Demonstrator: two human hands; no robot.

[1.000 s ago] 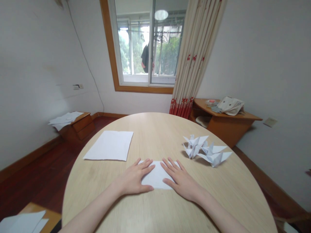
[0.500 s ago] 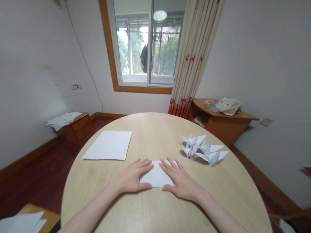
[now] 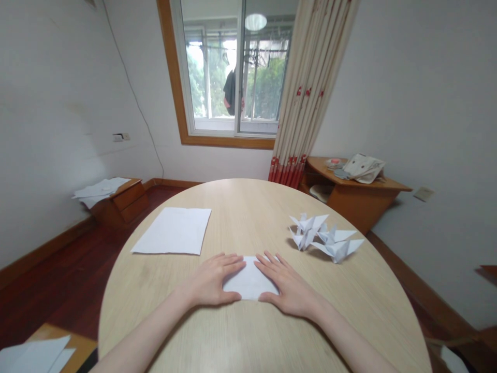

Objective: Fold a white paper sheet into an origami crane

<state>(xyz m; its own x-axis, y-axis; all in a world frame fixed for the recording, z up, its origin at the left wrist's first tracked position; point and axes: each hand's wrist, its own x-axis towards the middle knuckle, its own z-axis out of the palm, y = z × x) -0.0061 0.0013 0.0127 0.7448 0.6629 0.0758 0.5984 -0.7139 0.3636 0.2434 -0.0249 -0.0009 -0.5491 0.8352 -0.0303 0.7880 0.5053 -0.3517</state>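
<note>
A folded sheet of white paper (image 3: 250,280) lies flat on the round wooden table (image 3: 248,336) in front of me. My left hand (image 3: 217,280) rests on its left side, fingers stretched out and thumb along the near edge. Over the right side lies my right hand (image 3: 282,285), palm down with its fingers apart. Both hands cover the ends of the paper, so its outer corners are hidden. Neither hand grips anything.
Several folded paper cranes (image 3: 324,235) stand together at the table's right. A flat square of white paper (image 3: 174,230) lies at the left. Beyond the table are a wooden corner desk (image 3: 357,202), a low cabinet (image 3: 130,202) with papers, and a curtain (image 3: 306,98).
My right fingers have drawn slightly closer together on the paper. Otherwise the hands and paper stay in place, and the whole view has shifted a little.
</note>
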